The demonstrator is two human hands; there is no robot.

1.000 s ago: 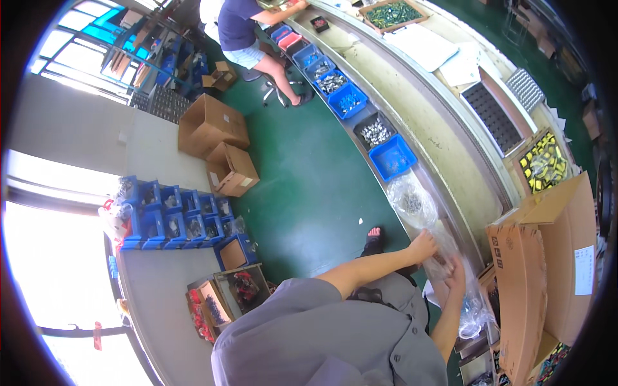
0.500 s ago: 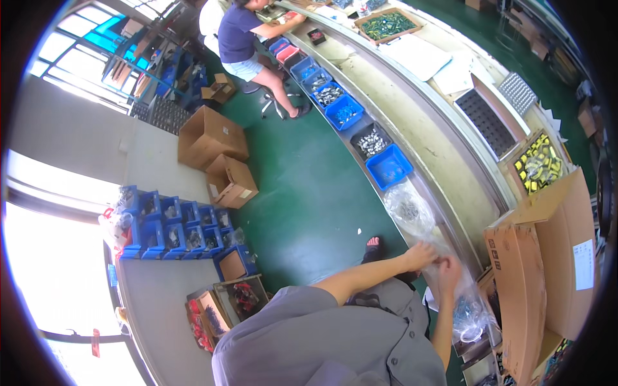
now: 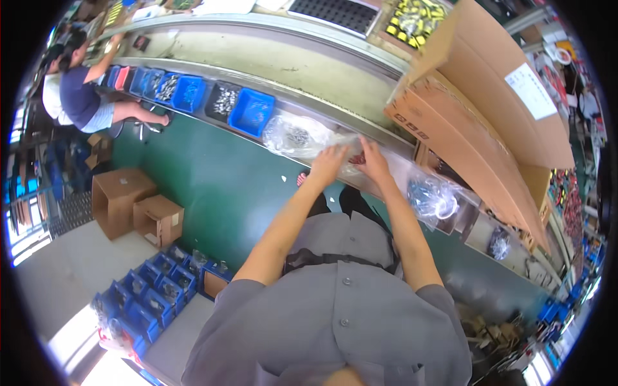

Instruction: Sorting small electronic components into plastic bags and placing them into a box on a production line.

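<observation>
At the front ledge of the bench, my left hand [image 3: 329, 164] is closed on the edge of a clear plastic bag [image 3: 344, 143]. My right hand [image 3: 374, 162] is just beside it, with thumb and fingers closed on the same plastic. Some small reddish parts [image 3: 356, 158] show between the two hands; whether they lie inside the bag is too blurred to tell. Left of my hands, a clear bag with small metal-looking parts [image 3: 297, 136] lies on the ledge. To the right rests another clear bag with bluish and white pieces [image 3: 434, 198].
Along the ledge to the left stand a blue bin [image 3: 252, 112], a black bin of silvery parts [image 3: 224, 101] and further bins. A big open carton [image 3: 470, 138] rises at the right. A co-worker [image 3: 84, 90] sits far left. Cartons [image 3: 122, 196] stand on the floor.
My view has swung to the right, so the bench now runs across the picture. Both hands stay at the plastic, and reddish parts now show between them.
</observation>
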